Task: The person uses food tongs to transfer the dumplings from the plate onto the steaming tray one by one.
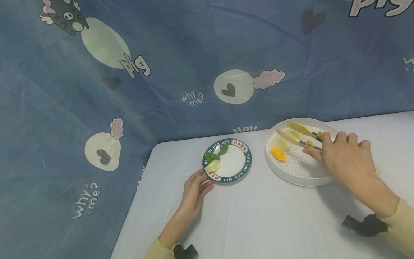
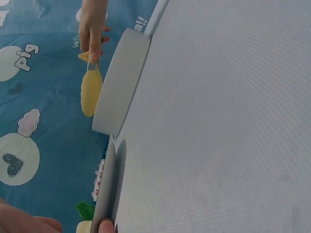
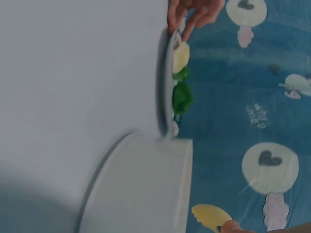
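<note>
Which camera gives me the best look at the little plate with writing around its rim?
The head view: it shows the plate from above, with nearly its whole face and lettered rim. Both wrist views catch it roughly edge-on, so little of its face shows.

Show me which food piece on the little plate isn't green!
The pale yellow piece, nearest the left hand; the other two pieces are green.

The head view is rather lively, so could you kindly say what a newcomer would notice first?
Probably the cartoon-printed blue backdrop, rising behind the white table. Next, likely the yellow-tipped tongs in the right hand, over the round white tray at right. Left of that tray, the left hand holds the edge of a green-rimmed plate.
</note>
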`<state>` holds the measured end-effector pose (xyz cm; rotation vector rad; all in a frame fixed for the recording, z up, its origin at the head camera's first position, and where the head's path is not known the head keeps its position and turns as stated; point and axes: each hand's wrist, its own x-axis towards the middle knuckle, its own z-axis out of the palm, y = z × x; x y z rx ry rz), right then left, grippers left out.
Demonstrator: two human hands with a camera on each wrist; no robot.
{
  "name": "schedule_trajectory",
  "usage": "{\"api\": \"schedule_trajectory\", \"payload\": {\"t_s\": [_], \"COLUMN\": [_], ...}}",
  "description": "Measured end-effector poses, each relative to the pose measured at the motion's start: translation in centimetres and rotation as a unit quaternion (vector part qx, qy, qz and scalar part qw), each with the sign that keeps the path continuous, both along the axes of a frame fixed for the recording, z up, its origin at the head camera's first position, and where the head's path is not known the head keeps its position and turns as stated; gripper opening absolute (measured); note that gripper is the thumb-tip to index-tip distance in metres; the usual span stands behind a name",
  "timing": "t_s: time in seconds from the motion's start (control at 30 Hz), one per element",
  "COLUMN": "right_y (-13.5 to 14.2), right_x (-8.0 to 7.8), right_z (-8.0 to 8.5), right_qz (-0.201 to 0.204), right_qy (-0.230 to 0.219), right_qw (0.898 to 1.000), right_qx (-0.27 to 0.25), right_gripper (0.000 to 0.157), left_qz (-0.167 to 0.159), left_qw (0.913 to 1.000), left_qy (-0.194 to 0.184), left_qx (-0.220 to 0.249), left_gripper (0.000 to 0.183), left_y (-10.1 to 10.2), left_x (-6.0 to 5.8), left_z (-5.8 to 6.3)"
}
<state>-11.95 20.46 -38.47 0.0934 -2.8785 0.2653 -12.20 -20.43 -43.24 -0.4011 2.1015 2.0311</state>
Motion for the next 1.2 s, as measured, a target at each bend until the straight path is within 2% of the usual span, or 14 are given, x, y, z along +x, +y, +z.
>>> {"api": "schedule_trajectory", "payload": {"t_s": [0.1,0.33,0.57,0.73,1.2], "right_y": [-0.8,-2.9,-4.5,-6.0,-10.1], "right_x": [0.3,0.9,1.1,1.3,1.6], "right_z": [0.4,0.6,0.5,0.3,-0.3], "right_qz": [0.009,0.035,0.057,0.072,0.100], "right_qy": [0.005,0.053,0.085,0.090,0.059], "right_qw": [1.000,0.998,0.994,0.993,0.991], "right_qx": [0.006,0.023,0.028,0.031,0.059], "right_gripper": [0.065,0.059,0.059,0.060,0.065], "left_qz": [0.002,0.004,0.003,0.002,0.002], "left_qw": [1.0000,1.0000,1.0000,1.0000,1.0000], "left_qy": [-0.001,-0.005,-0.001,-0.001,0.000], "left_qx": [0.000,0.002,0.007,0.008,0.004], "left_gripper": [0.063,0.063,0.063,0.062,0.063], "left_y": [0.0,0.0,0.0,0.0,0.1], "left_x": [0.0,0.0,0.1,0.1,0.1], "left_z": [0.0,-0.2,-0.3,-0.2,-0.2]}}
